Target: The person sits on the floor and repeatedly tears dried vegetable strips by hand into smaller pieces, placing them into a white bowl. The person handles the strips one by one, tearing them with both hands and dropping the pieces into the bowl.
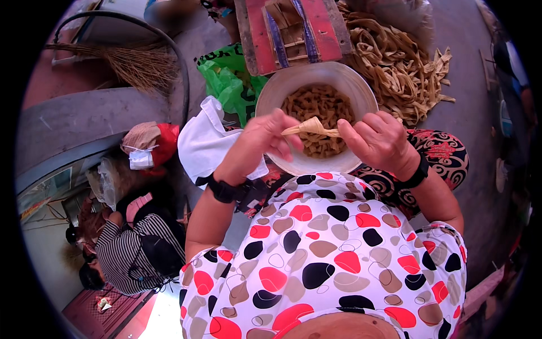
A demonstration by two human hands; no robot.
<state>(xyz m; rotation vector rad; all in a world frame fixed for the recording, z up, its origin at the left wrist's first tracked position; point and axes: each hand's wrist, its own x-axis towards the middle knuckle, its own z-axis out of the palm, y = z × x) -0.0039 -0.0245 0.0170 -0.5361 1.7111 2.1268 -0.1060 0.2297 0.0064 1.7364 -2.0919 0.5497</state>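
A flat tan strip [315,126], seemingly bean curd skin, is looped into a loose knot between my hands. My right hand [374,142] pinches one end between thumb and curled fingers. At the pointed other end is my left hand [269,135], blurred, its fingers spread around the tip; whether they grip it is unclear. Below both hands, a wide pale basin [271,91] holds many short knotted pieces [317,101]. To the basin's upper right lies a large heap of long tan strips [389,63], partly under clear plastic.
A red-topped wooden board [254,38] bearing a flattened carton stands beyond the basin. Left of it are a green plastic bag [224,76] and a white cloth [203,144]. Farther left lie a twig broom [135,63] and a red bag [168,140]. A person in stripes [127,250] sits at lower left.
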